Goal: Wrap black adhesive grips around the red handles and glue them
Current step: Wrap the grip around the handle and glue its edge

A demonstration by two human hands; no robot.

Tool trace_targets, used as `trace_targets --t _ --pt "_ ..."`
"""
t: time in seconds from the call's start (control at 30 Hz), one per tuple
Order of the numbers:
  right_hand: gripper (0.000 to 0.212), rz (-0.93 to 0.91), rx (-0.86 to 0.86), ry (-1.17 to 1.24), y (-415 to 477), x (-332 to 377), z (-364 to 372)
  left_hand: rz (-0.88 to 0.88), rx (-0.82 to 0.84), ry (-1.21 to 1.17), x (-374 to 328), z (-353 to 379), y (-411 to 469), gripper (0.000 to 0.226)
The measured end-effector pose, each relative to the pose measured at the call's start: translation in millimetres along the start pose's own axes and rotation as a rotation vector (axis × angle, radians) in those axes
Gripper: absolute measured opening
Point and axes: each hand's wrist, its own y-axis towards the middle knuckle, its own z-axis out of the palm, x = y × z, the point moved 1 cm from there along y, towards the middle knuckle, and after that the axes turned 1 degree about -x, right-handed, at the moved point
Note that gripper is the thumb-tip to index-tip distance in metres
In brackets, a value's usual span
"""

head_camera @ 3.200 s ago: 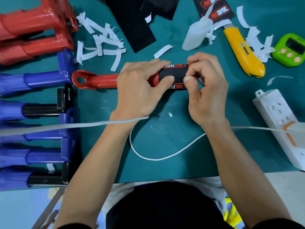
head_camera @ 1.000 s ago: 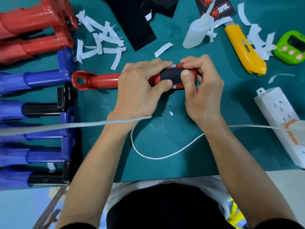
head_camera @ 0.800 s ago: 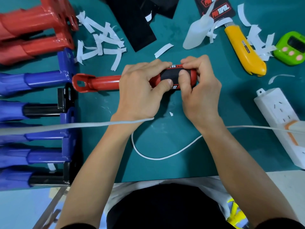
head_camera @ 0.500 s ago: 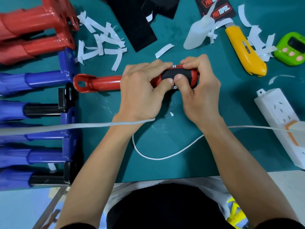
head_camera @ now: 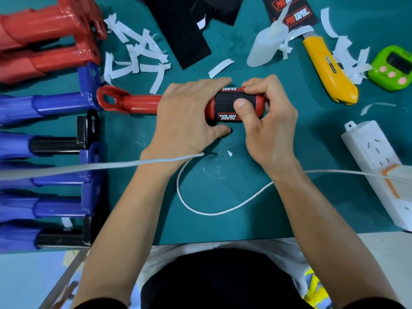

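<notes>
Green mat [head_camera: 223, 186] carrying: power strip [head_camera: 379, 166] at its right edge, with green timer [head_camera: 393, 68] and yellow utility knife [head_camera: 330, 72] beyond the strip. Left of the knife: white glue bottle [head_camera: 265, 47], black grip sheets [head_camera: 189, 34], paper strips [head_camera: 138, 52]. Far left: red handles [head_camera: 44, 41], blue handles [head_camera: 44, 152].

The red handle [head_camera: 138, 103] lies across the green tabletop [head_camera: 223, 186], its looped eyelet end pointing toward the row of blue handles. Around its opposite, rounded end sits the black adhesive grip [head_camera: 227, 105], a band with red and white lettering, red showing on both sides of it. 2 more red handles [head_camera: 49, 43] lie stacked above the blue ones. Spare black grip sheets [head_camera: 185, 39] lie flat beyond the wrapped handle.
</notes>
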Motion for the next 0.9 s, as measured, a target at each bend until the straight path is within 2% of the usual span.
trace_targets --t 0.17,0.27,0.3,0.33,0.4,0.43,0.53,0.67,0.73,0.8,0.9 --pt "0.019 0.042 0.047 0.011 1.8 2.4 -5.4 0.049 -0.074 0.047 3.9 5.7 -0.2 0.066" --pt "0.05 0.012 -0.006 0.082 1.0 7.4 -11.9 0.071 -0.109 0.035 5.8 5.9 -2.2 0.069" --pt "0.053 0.003 -0.06 0.106 2.4 8.3 -14.2 0.07 -0.115 0.023 5.6 6.1 -2.5 0.069" --pt "0.046 0.006 -0.123 0.135 5.3 6.9 -15.9 0.069 -0.118 0.011 5.5 6.6 -2.4 0.068" --pt "0.02 0.052 -0.254 0.195 15.0 2.5 -19.9 0.063 -0.122 -0.006 6.0 6.9 -2.2 0.067" --pt "0.018 0.08 -0.285 0.229 21.4 0.7 -22.7 0.065 -0.122 -0.009 6.3 6.9 -2.1 0.067" --pt "0.039 0.145 -0.203 0.23 43.5 -1.9 -29.1 0.081 -0.126 -0.01 6.3 7.0 -2.4 0.063" --pt "0.064 0.228 -0.036 0.052 71.8 -2.5 -22.2 0.109 -0.156 -0.008 7.9 9.6 -0.3 0.053" --pt "0.064 0.229 0.054 0.019 82.0 -5.2 -17.5 0.114 -0.164 -0.002 9.3 10.0 1.1 0.054" --pt "0.053 0.219 0.115 -0.057 86.5 -9.5 -14.5 0.117 -0.179 0.001 11.4 10.0 2.4 0.056" --pt "0.038 0.24 0.021 -0.066 84.9 -12.6 -13.5 0.114 -0.22 0.014 14.8 10.7 4.4 0.058"
